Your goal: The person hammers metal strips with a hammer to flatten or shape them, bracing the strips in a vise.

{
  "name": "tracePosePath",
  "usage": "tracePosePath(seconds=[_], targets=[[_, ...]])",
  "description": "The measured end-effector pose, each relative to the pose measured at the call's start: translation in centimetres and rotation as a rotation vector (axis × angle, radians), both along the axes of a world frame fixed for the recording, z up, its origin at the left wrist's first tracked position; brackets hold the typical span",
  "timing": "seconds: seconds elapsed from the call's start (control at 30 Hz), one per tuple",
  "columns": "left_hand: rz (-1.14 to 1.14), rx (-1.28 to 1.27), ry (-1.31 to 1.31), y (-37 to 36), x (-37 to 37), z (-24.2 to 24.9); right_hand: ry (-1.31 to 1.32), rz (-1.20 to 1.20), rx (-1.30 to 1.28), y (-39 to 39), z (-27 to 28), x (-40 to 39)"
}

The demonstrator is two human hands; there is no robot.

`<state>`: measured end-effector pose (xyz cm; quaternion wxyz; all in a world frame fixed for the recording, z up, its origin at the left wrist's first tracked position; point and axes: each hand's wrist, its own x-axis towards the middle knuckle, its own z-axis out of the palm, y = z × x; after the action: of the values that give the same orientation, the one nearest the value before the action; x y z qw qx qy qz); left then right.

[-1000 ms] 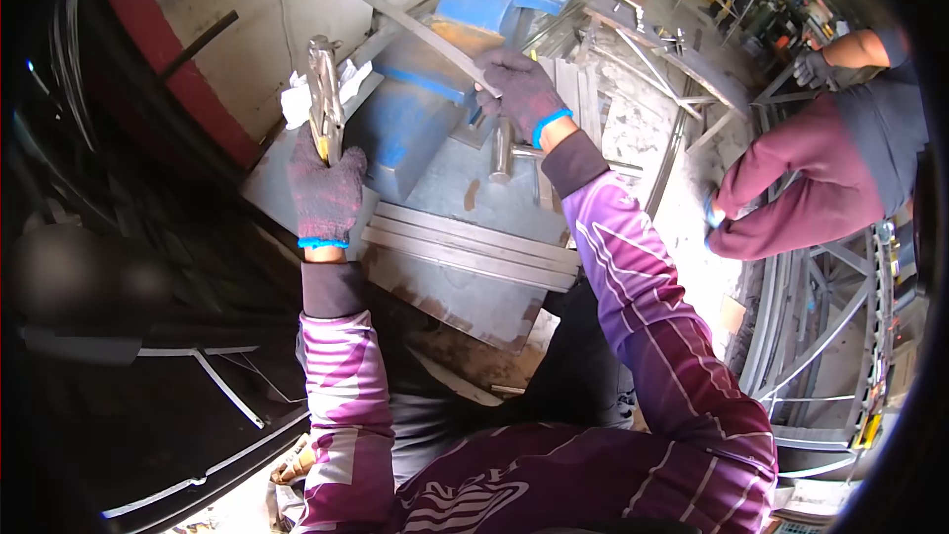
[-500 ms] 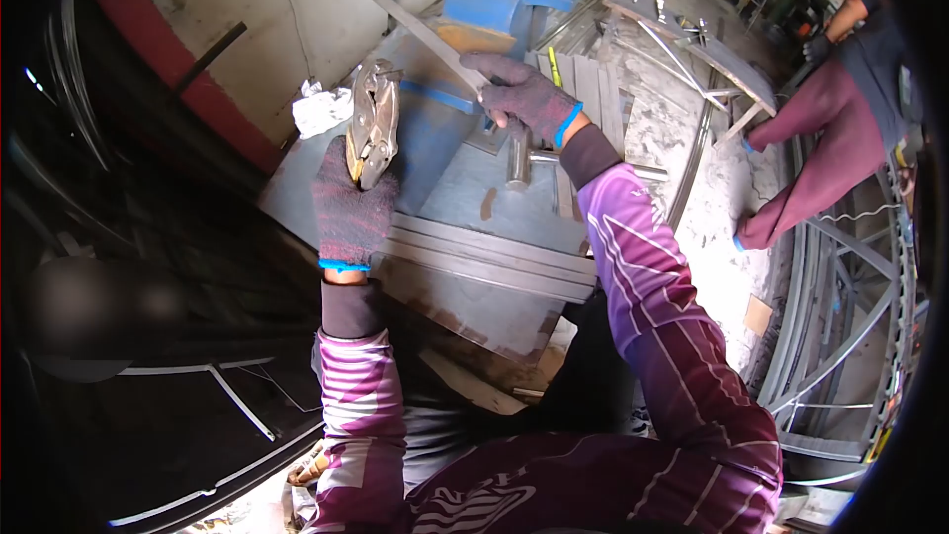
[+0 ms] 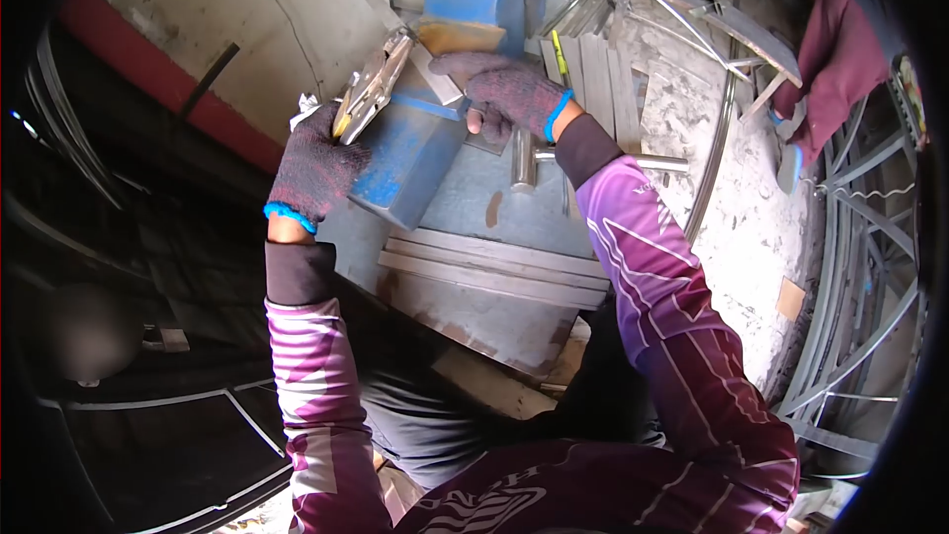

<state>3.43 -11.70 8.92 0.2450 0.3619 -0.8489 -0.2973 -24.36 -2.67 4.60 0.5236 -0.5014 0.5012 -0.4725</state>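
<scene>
In my left hand (image 3: 316, 163), gloved and closed, are locking pliers (image 3: 374, 89), pointing up and to the right. Their jaws overlap a flat metal bar (image 3: 440, 79) that slants across the blue steelwork. My right hand (image 3: 514, 94), also gloved, is at the bar's right side with its index finger stretched to the bar's edge and its thumb apart below. Under the pliers and the bar is a long blue steel block (image 3: 410, 163). Beside my right hand lies a steel hammer-like piece (image 3: 524, 163) with a tubular handle.
A blue vise-like body (image 3: 474, 0) stands at the back of the metal table (image 3: 465, 311). Flat strips (image 3: 494, 262) lie along its front, more strips (image 3: 593, 74) behind my right hand. At right are a person's legs (image 3: 840, 49) and a metal frame (image 3: 855, 287).
The pliers have moved up and right, tilting toward the bar. The bar's near end, earlier in my right hand, now shows free of the fingers. The view has shifted slightly.
</scene>
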Motion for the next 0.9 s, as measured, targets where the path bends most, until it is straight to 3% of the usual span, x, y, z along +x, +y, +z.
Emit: tracePosePath(seconds=[0.17,0.33,0.53,0.9], targets=[[-0.091,-0.004,-0.218,-0.8,0.3,0.7,-0.051,-0.035,0.045,0.0,0.3,0.4],[-0.156,-0.095,-0.340,-0.4,-0.6,1.0,0.092,-0.020,0.125,-0.2,1.2,0.7],[-0.160,-0.132,-0.369,-0.6,-0.9,0.5,-0.036,0.006,0.026,-0.2,-0.5,0.1],[-0.142,-0.172,-0.438,-0.8,-1.2,0.6,-0.044,0.002,0.047,0.5,0.5,0.6]])
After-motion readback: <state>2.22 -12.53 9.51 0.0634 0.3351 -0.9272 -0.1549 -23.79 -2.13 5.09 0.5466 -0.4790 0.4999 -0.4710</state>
